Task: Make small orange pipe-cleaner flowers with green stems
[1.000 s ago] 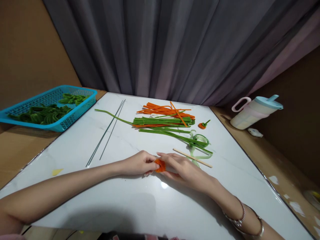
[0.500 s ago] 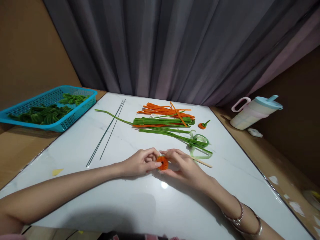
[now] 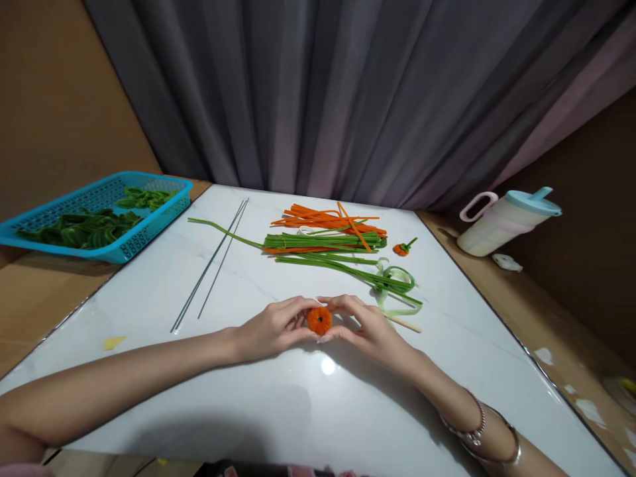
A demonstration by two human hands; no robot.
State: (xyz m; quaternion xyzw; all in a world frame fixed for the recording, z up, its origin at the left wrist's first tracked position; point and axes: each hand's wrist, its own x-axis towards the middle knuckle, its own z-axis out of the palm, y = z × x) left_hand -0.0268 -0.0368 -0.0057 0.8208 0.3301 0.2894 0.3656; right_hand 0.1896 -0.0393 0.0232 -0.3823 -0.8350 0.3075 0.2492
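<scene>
A small round orange pipe-cleaner pumpkin [image 3: 319, 320] sits between my two hands, just above the white table [image 3: 278, 411]. My left hand [image 3: 273, 326] pinches it from the left and my right hand [image 3: 365, 326] pinches it from the right, fingertips curled around it. Behind my hands lie green pipe cleaners [image 3: 322, 244], orange pipe cleaners [image 3: 325, 217], a finished little pumpkin with a green stem [image 3: 402, 248], a roll of pale green tape [image 3: 397, 278] and a wooden stick [image 3: 403, 323], partly hidden by my right hand.
Thin green wires [image 3: 211, 265] lie to the left on the table. A blue basket [image 3: 124, 245] with green loops stands at far left. A lidded jug [image 3: 501, 222] rests on the brown floor at right. A grey curtain hangs behind.
The orange piece has been turned and squeezed from a flat coil into a round ball shape. Both hands have shifted slightly and now cup it from either side.
</scene>
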